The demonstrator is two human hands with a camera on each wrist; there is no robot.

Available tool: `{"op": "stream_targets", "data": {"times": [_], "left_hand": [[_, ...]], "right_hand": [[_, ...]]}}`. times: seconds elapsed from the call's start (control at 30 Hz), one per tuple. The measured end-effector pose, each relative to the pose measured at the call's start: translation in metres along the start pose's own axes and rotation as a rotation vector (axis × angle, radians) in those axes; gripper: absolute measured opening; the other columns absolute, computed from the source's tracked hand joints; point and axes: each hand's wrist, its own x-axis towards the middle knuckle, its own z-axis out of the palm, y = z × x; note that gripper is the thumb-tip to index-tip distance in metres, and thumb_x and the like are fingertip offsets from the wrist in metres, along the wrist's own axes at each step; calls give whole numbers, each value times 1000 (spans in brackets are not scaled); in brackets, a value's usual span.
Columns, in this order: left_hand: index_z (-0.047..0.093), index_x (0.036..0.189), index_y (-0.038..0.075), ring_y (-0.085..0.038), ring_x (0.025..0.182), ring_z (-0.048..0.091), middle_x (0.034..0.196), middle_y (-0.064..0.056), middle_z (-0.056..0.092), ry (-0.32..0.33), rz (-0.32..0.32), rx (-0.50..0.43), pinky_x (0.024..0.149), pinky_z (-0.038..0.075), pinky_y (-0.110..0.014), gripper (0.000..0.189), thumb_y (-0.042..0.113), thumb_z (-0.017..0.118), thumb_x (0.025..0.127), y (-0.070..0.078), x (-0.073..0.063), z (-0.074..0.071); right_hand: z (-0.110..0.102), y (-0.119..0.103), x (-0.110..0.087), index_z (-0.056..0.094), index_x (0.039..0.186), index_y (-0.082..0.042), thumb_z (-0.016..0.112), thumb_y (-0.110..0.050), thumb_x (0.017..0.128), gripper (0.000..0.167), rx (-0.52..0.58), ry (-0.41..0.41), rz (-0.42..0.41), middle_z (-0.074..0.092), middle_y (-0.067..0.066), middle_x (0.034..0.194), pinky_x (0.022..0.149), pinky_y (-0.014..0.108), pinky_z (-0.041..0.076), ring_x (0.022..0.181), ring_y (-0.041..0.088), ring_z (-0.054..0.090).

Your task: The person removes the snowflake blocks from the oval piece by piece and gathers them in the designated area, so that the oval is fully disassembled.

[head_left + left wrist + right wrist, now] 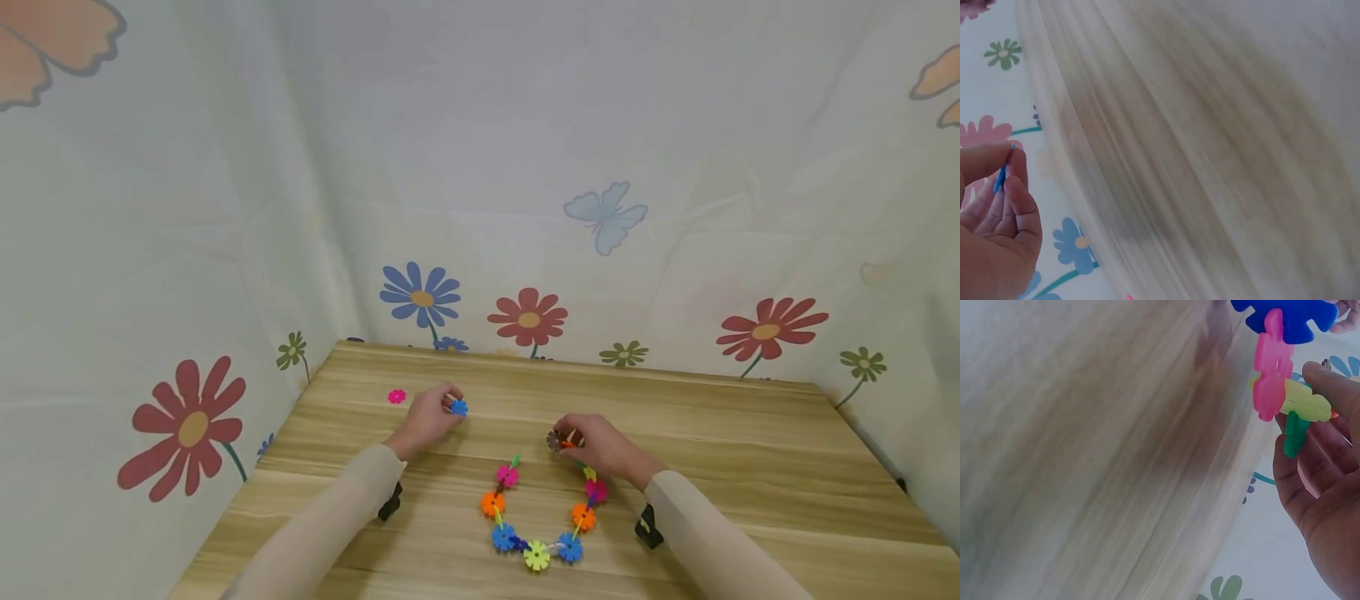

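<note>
My left hand [429, 420] pinches a blue notched plastic disc [460, 407] above the table; in the left wrist view the disc [1001, 177] appears edge-on between thumb and fingers. Several colourful interlocking discs form a U-shaped chain, with a lime disc [536, 556] at its near bend. My right hand [606, 447] holds the chain's right end, where a brown disc [553, 441] and an orange disc [567, 444] show at the fingertips. Close to that hand in the right wrist view are a yellow disc [1305, 402] and a green disc [1296, 435]. A green disc [515, 460] tips the chain's left end.
A loose pink disc [397, 396] lies on the wooden table [712, 433], left of my left hand. Behind the table and at its sides hangs a pale curtain [465, 167] printed with flowers and butterflies. Dark wrist devices [648, 527] sit below my sleeves.
</note>
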Motion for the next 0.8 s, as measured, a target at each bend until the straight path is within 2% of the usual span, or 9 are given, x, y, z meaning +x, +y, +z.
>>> {"op": "stream_targets", "data": {"times": [0.17,0.37,0.8], "left_hand": [[62,101,1,-19,76,57,85,-10,62,-4,-43,49,65,49,-32,28,-7,70,76,-12,2,-9],[61,104,-1,-19,76,56,87,-11,63,-8,-99,67,65,48,-31,27,-7,68,79,-25,4,-20],[62,103,-2,-24,80,61,89,-15,66,15,-124,204,70,50,-36,27,-5,71,77,-42,9,-31]], "right_hand": [[2,1,0,62,110,-9,71,-14,85,27,-11,0,-2,62,-2,100,72,31,51,83,11,58],[3,2,0,62,110,-11,72,-16,85,28,-9,-4,9,62,-4,99,71,28,50,82,10,58],[3,3,2,62,111,-12,71,-16,86,27,-3,-30,-11,61,-9,94,71,27,50,81,8,57]]}}
